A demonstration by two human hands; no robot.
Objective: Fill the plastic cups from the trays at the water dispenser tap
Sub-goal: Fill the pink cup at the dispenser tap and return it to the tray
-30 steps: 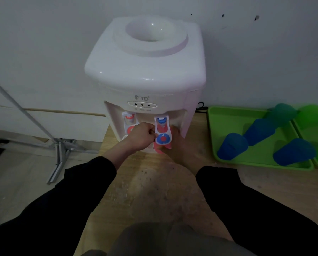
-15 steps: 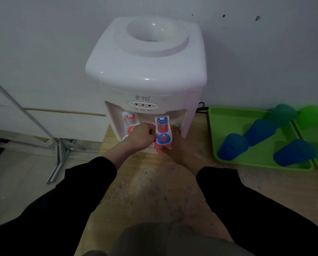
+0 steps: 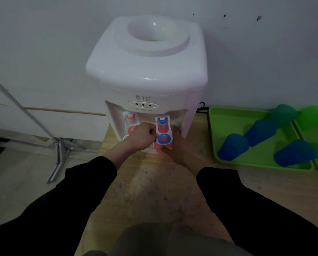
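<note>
1. So, I've got the pink cup [image 3: 159,149] straight below the blue tap [image 3: 163,133], mid-frame, my right hand [image 3: 179,147] wrapped round it.
2. My left hand [image 3: 142,138] has its fingers clamped on the tap lever, from its left.

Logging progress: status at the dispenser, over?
Left hand grips blue tap. Right hand holds pink cup beneath. Nothing blocking; spare cups on tray.
</note>
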